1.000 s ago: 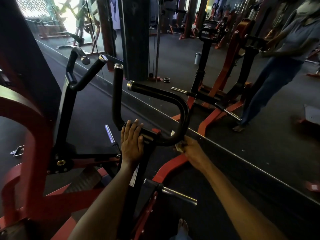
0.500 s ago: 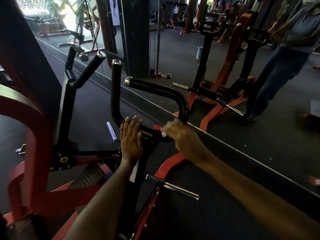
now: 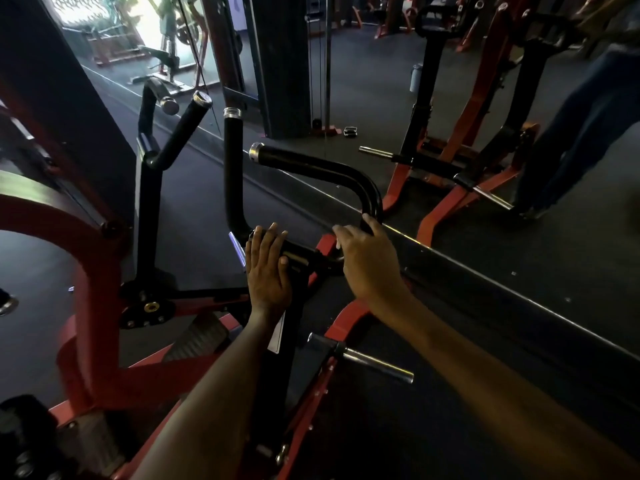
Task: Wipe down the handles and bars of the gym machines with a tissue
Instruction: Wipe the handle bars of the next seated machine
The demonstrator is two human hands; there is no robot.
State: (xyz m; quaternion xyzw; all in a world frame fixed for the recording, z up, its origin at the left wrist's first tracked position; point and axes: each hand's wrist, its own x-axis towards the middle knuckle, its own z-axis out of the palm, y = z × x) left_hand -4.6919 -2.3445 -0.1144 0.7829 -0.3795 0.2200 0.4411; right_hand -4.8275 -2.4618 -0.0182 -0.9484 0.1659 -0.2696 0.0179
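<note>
Two bare hands on the black handle of a red-framed gym machine, on a dark rubber floor (image 3: 450, 427).

The room is a dim gym with a mirror wall (image 3: 485, 216) ahead and daylight at a far window (image 3: 152, 19). Two arms reach in. The left hand (image 3: 268, 268) lies over the handle's (image 3: 329, 168) lower crossbar, fingers (image 3: 266, 237) nearly straight, thumb alongside, holding nothing. The right hand (image 3: 369, 261) curls its fingers over the curved bend of the same handle; whether a tissue sits under that palm cannot be told. One upright black grip (image 3: 230, 168) stands just left of the handle, and one more forked handle (image 3: 173, 133) beyond it. Two chrome pegs show: one (image 3: 377, 363) below the right forearm, one (image 3: 375, 152) in the mirror. Another person's legs (image 3: 581, 133) stand at the right.
</note>
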